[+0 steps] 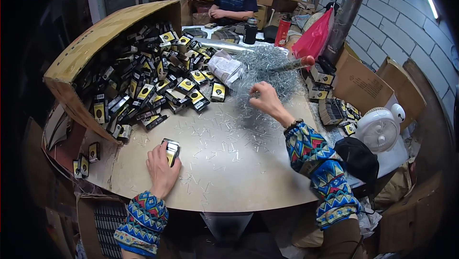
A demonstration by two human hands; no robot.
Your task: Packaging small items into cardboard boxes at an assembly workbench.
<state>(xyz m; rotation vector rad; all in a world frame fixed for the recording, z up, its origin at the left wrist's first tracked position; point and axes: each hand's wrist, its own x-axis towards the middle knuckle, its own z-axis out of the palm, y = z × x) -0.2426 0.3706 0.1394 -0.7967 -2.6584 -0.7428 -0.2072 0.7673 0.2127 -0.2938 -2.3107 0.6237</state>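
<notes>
On the near left of the table, my left hand (pixel 161 170) is closed round a small black box with a yellow label (pixel 170 151), which rests on the tabletop. My right hand (pixel 267 99) is at the near edge of a big heap of thin, shiny wire pieces (pixel 260 65). Its thumb and fingers are curled together in a pinch; whatever lies between them is too small to make out. Loose wire pieces (pixel 227 137) are scattered over the table between my hands. Many similar black and yellow boxes (pixel 143 91) are piled at the left.
An open carton on its side (pixel 107 32) holds the box pile. A white packet (pixel 225 69) and a red-tipped tool (pixel 294 64) touch the heap. On the right are a white fan (pixel 380 127), a black cap (pixel 357 157) and stacked boxes (pixel 331 111). A person (pixel 234 1) sits opposite.
</notes>
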